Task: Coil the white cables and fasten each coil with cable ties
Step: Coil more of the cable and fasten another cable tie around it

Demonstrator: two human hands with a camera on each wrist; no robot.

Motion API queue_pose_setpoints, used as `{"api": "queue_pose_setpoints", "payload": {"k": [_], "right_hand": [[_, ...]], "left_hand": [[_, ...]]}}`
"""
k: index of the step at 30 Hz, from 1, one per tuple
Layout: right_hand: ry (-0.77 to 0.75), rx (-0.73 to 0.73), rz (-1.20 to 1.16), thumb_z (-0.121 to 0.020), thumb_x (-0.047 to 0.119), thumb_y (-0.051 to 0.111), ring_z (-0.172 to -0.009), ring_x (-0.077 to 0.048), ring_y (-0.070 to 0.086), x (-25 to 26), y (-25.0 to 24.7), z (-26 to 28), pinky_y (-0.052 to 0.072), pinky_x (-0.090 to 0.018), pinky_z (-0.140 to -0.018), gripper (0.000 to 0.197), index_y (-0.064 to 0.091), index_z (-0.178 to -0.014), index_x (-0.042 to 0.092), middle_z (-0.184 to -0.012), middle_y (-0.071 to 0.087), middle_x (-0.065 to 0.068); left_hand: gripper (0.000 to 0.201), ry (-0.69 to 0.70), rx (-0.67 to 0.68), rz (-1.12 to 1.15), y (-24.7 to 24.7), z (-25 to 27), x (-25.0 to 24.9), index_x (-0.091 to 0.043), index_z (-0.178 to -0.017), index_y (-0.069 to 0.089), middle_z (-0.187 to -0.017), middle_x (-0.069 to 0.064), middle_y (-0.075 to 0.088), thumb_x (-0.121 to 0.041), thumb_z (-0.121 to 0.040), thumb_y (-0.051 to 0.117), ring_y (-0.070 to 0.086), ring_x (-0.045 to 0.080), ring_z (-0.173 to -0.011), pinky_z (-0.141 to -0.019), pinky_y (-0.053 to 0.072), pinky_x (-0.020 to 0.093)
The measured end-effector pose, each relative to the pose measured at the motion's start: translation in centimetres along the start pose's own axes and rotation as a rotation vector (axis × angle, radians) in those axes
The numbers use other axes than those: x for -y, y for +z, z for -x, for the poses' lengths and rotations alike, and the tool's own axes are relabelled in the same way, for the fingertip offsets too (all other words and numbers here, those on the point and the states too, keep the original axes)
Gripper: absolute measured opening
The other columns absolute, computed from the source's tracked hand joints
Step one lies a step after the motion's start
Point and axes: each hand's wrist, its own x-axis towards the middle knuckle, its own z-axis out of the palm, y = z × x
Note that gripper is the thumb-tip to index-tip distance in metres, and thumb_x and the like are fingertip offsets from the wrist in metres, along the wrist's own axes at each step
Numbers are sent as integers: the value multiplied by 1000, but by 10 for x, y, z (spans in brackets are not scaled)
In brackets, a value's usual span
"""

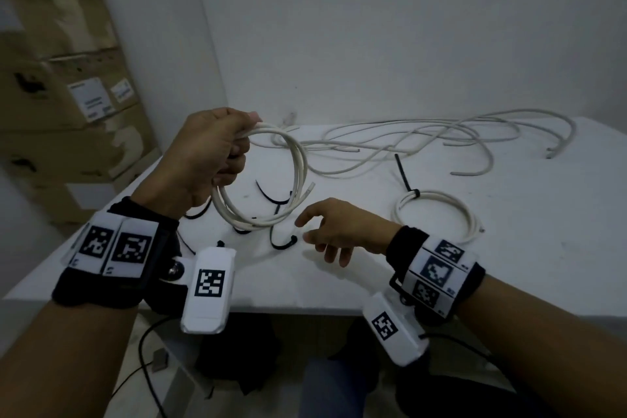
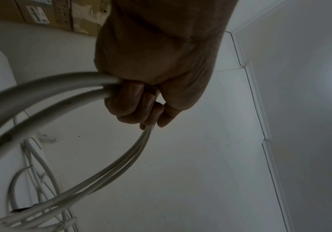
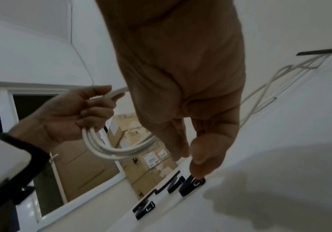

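The right hand hovers low over the near part of the white table, fingers loosely spread and gripping nothing; from the right wrist view its thumb sits just above the head of a black cable tie, though contact is hard to judge. More loose cable ties lie scattered beside it. The left hand is raised above the table, fingers curled tight round a white cable coil of several loops. To the right rests a finished coil, bound by a black tie. Farther back, uncoiled white cables sprawl across the table. Cardboard boxes stand at far left.
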Motion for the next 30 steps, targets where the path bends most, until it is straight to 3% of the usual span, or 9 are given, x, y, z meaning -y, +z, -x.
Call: {"api": "queue_pose_setpoints", "payload": {"k": [4,13,18,22,26,30], "right_hand": [[41,104,207,-93,16,55,-49,-18,55,12,18,-20,46,-21,-37,45,42,-136,19,-71,59,-8],[22,120,436,-88,14,61,-48,-19,58,-3,14,-2,46,-21,-39,5,57,-90,12,-64,58,-4],[31,140,407,-86,13,67,-59,-21,63,-19,-11,37,54,-26,-44,11,56,-89,10,-80,62,-10],[35,62,333,-85,26,70,-73,-23,70,-32,-40,83,60,-30,-58,21,62,-93,9,-87,69,-11],[24,-122,274,-91,16,59,-69,-27,68,-46,-72,134,57,-27,-54,6,63,-91,12,-85,66,-13],[-5,-309,277,-92,18,58,-51,-15,57,-64,-96,173,53,-24,-51,6,63,-89,18,-67,53,9]], "left_hand": [[16,-8,-29,4,-11,3,0,-9,-103,56,-47,-3,29,-20,-96,47,20,8,-33,-35,15,10],[13,-16,-2,0,-2,2,-2,-11,-91,56,-45,-4,30,-20,-96,48,20,8,-32,-35,16,10],[9,-10,46,-7,26,0,-7,-13,-99,54,-45,-5,30,-21,-96,50,20,8,-34,-35,15,12],[14,-26,83,4,60,-4,-10,-10,-96,55,-45,-5,30,-23,-96,49,20,8,-34,-36,14,11],[20,-49,124,19,99,-7,-12,-12,-86,59,-46,-4,31,-21,-97,45,21,8,-33,-36,15,11],[19,-41,186,23,139,-7,-15,-10,-90,58,-46,-4,31,-19,-98,44,21,8,-34,-36,16,11]]}}
